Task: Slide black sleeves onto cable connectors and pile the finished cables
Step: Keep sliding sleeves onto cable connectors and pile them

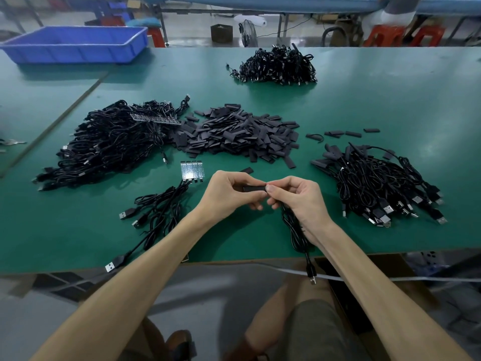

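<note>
Near the table's [86, 230] front edge, your left hand [229, 191] pinches the black sleeve [253, 188]. Your right hand [299, 198] grips the cable [296, 230] at its end. The finished pile [377, 183] lies toward the right edge.

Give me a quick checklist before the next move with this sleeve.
1. Grip on sleeve: ok, left hand pinches it.
2. Grip on cable: ok, right hand holds it at the sleeve's end.
3. Sleeve fully over the connector: cannot tell, the hands hide it.
4. Cable free of other piles: ok, it hangs off the table edge.
5. Right pile reachable for drop-off: probably ok, beside the right hand.
</note>
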Available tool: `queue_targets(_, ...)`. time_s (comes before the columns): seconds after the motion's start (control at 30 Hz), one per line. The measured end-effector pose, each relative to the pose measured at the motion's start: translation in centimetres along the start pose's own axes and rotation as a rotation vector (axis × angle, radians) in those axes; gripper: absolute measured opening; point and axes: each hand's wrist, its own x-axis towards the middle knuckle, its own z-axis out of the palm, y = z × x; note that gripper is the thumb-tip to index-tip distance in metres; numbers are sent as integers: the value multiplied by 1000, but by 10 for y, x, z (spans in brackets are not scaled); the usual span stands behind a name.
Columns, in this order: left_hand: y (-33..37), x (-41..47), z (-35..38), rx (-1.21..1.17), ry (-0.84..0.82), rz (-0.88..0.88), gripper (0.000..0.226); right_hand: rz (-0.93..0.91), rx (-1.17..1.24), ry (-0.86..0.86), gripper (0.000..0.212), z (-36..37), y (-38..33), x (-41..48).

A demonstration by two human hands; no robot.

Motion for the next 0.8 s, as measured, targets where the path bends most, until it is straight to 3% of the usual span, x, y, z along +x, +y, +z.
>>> queue_targets(0.3,-7,-2,2,166,28,108,21,0,6,4,3,0,2,1)
queue_targets(0.63,-2,1,-2,18,-20,1,20,-8,6,3,4,0,3,1)
queue_targets(0.8,-3,2,-3,200,18,49,21,-21,3,40,4,2,4,1)
